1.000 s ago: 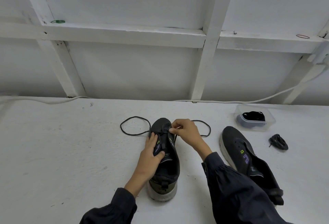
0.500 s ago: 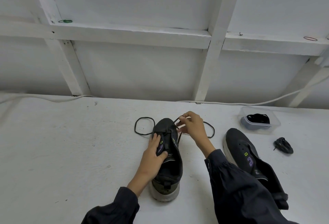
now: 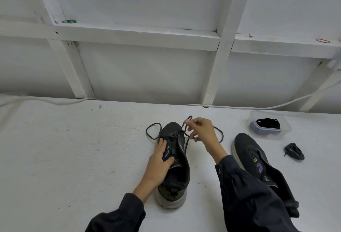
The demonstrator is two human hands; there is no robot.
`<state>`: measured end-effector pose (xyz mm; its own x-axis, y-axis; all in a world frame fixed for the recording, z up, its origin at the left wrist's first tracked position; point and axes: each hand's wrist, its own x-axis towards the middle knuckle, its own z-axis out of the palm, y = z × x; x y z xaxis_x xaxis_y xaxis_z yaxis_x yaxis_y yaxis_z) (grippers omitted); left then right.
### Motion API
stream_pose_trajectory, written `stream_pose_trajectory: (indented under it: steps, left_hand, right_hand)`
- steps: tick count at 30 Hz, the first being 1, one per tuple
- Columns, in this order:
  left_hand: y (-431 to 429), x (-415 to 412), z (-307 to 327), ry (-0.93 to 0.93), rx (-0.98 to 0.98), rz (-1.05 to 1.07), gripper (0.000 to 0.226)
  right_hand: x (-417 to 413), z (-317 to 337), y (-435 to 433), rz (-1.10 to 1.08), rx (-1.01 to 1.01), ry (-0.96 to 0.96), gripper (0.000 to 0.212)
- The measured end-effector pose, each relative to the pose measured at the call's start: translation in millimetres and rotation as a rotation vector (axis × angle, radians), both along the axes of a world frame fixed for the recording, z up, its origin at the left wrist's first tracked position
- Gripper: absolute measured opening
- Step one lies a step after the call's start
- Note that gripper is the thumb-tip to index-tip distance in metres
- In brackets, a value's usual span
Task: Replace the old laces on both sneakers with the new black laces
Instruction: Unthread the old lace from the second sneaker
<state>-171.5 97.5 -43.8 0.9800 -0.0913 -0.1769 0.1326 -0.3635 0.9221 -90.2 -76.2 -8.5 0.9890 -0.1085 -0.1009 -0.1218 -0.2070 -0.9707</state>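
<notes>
Two sneakers: laced sneaker (image 3: 181, 172) is lying toe-away, centre; bare sneaker (image 3: 252, 156) is sitting right.
Left hand (image 3: 160, 158): is gripping the laced midfoot.
Right hand (image 3: 203, 132): is pinching lace (image 3: 147, 132) above the toe.
Lace: is running from toe eyelets up-right into that pinch.

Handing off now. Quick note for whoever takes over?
Left grip holds the middle sneaker by its upper, on the table.
Right grip pinches the lace, lifted above the toe; the lace runs only through the front eyelets.
Done: the right sneaker has no lace.
The tub holds black laces; a loose lace bundle lies near it.
Left: lace both sneakers. Cannot tell whether the held lace is old or new.
</notes>
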Motion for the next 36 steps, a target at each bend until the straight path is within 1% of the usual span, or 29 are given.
stream_pose_trajectory:
  steps: [2,3,5,7,10,11,13,15,16,18,20,22,23,24,25,26,29,31,33,34,36]
  left_hand:
    - [-0.1,0.2,0.4,0.0,0.004,0.004,0.07]
    - [-0.2,0.1,0.8,0.0,0.007,0.004,0.07]
    - [-0.5,-0.2,1.2,-0.001,0.006,0.003,0.07]
    - [0.0,-0.6,1.0,-0.002,0.005,0.0,0.07]
    - [0.1,-0.5,0.5,0.004,-0.001,0.001,0.069]
    - [0.2,-0.5,0.5,0.007,-0.002,0.003,0.069]
    - [0.2,-0.2,0.1,0.011,-0.004,0.007,0.07]
    - [0.0,0.1,0.1,0.011,0.003,0.007,0.07]
    - [-0.1,0.0,0.6,0.01,0.007,0.006,0.07]
    - [-0.2,-0.2,1.1,0.006,0.008,0.005,0.069]
    - [0.0,-0.7,1.8,0.007,-0.002,0.004,0.069]
    - [-0.2,-1.1,1.8,0.011,-0.014,0.005,0.069]
    - [-0.1,-1.1,1.5,0.011,-0.014,0.008,0.069]
    - [0.1,-1.0,1.3,0.01,-0.014,0.012,0.069]
    - [0.2,-1.0,1.5,0.01,-0.014,0.014,0.069]
    - [0.1,-0.9,1.4,0.009,-0.015,0.015,0.069]
    - [-0.2,-0.4,1.5,0.005,-0.007,0.02,0.069]
    - [-0.7,-0.7,1.9,0.003,-0.01,0.019,0.069]
    - [-0.7,-0.9,1.8,0.003,-0.009,0.015,0.068]
    - [-0.5,-0.8,1.7,0.007,-0.011,0.013,0.068]
    - [-0.1,-0.7,1.3,0.008,-0.014,0.007,0.068]
  right_hand:
    - [-6.7,-5.8,2.9,0.167,-0.098,0.053,0.028]
    - [-7.6,-9.3,3.4,0.21,-0.136,0.053,0.027]
    - [-5.1,-11.7,2.9,0.208,-0.181,0.012,0.022]
    - [-0.4,-9.8,2.1,0.093,-0.157,-0.033,0.018]
    - [6.0,-3.0,-2.0,-0.196,0.055,-0.115,0.017]
    - [6.4,-2.0,-2.8,-0.227,0.094,-0.117,0.018]
    - [2.1,-2.8,-1.2,-0.134,0.06,-0.047,0.021]
    - [-6.2,-8.4,3.5,0.044,-0.057,0.028,0.029]
    - [-8.8,-12.1,5.7,0.109,-0.105,0.032,0.03]
    - [-8.1,-15.5,6.8,0.135,-0.146,-0.011,0.027]
    - [-1.6,-15.1,3.8,0.022,-0.111,-0.09,0.027]
    - [6.3,-11.9,-2.3,-0.219,0.003,-0.155,0.027]
    - [8.0,-9.2,-3.9,-0.307,0.067,-0.167,0.027]
    - [8.5,-8.6,-4.3,-0.333,0.11,-0.158,0.028]
    - [6.6,-7.6,-2.7,-0.293,0.112,-0.13,0.028]
    - [2.9,-8.2,0.0,-0.204,0.07,-0.083,0.028]
    - [-9.2,-16.7,7.4,0.111,-0.066,0.026,0.032]
    - [-6.7,-22.1,5.9,0.156,-0.124,0.006,0.036]
    - [0.9,-20.9,2.3,0.11,-0.183,-0.054,0.04]
    - [5.0,-20.1,-0.1,0.037,-0.171,-0.097,0.038]
    - [8.8,-12.5,-3.8,-0.205,-0.051,-0.17,0.035]
